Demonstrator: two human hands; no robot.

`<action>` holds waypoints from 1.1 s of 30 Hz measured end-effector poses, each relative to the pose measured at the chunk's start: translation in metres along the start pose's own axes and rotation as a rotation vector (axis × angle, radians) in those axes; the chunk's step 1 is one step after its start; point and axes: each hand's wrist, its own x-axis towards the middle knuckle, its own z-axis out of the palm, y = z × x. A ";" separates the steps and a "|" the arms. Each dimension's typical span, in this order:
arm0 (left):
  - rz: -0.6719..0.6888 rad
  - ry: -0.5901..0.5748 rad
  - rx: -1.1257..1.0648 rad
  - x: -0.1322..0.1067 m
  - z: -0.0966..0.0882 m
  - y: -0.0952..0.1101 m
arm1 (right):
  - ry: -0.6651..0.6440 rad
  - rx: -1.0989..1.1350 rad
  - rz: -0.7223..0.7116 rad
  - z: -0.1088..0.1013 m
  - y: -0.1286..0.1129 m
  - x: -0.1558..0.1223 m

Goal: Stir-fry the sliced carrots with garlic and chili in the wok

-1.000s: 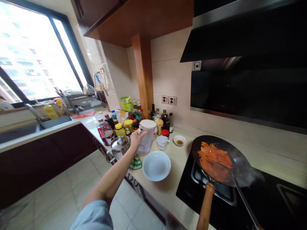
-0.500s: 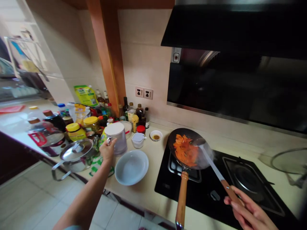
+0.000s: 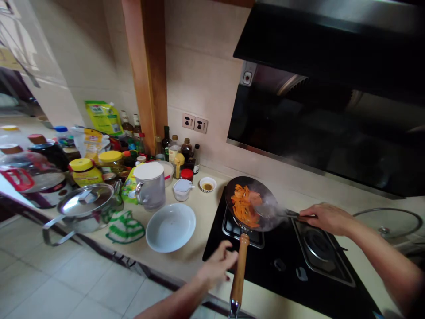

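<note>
Left hand (image 3: 215,266) loosely open, fingers half curled, apparently holding nothing; blurred. Wooden handle (image 3: 240,268) just right of it, contact unclear; long axis runs from pan (image 3: 241,180) back toward person. Left hand nearer handle. Right hand (image 3: 327,218) closed around spatula (image 3: 288,213), blade among orange slices (image 3: 244,206). Pan on left side of stove (image 3: 257,270).

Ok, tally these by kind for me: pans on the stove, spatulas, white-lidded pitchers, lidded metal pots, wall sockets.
Pan: 1
Spatula: 1
White-lidded pitcher: 1
Lidded metal pot: 1
Wall sockets: 2
Total: 6
</note>
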 end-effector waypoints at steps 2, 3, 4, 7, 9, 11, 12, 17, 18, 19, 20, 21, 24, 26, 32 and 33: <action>-0.177 -0.269 -0.225 -0.003 0.045 -0.016 | -0.121 -0.139 -0.026 -0.026 -0.015 0.016; -0.211 -0.282 -0.314 -0.004 0.056 -0.021 | -0.185 -0.182 -0.013 -0.035 -0.022 0.023; -0.243 -0.288 -0.376 -0.004 0.061 -0.025 | -0.246 -0.208 0.016 -0.040 -0.028 0.030; -0.262 -0.218 -0.402 -0.003 0.053 -0.027 | -0.338 -0.223 0.105 -0.033 -0.039 0.043; -0.270 -0.216 -0.383 -0.003 0.042 -0.023 | -0.289 -0.230 0.086 -0.014 -0.043 0.046; -0.274 -0.227 -0.363 -0.002 0.034 -0.019 | -0.181 -0.245 0.043 0.007 -0.046 0.041; -0.278 -0.235 -0.353 -0.001 0.032 -0.018 | -0.109 -0.264 0.020 0.016 -0.046 0.037; -0.287 -0.260 -0.322 0.004 0.029 -0.019 | 0.123 -0.399 -0.066 0.018 -0.028 0.016; -0.283 -0.258 -0.317 0.005 0.030 -0.020 | 0.120 -0.408 -0.052 0.011 -0.022 0.016; -0.280 -0.257 -0.314 0.006 0.030 -0.022 | 0.110 -0.412 -0.023 0.003 -0.017 0.017; -0.280 -0.257 -0.315 0.007 0.030 -0.023 | 0.096 -0.410 0.014 -0.004 -0.013 0.021; -0.280 -0.259 -0.317 0.008 0.030 -0.024 | 0.079 -0.406 0.049 -0.008 -0.011 0.026; -0.283 -0.264 -0.319 0.009 0.029 -0.026 | 0.037 -0.389 0.066 -0.006 -0.016 0.044; -0.281 -0.261 -0.307 0.008 0.029 -0.025 | 0.050 -0.393 0.013 0.006 -0.026 0.053; -0.285 -0.234 -0.285 0.004 0.031 -0.020 | 0.109 -0.348 -0.127 0.002 -0.025 0.046; -0.288 -0.236 -0.285 0.004 0.031 -0.020 | 0.079 -0.307 -0.121 -0.008 -0.021 0.045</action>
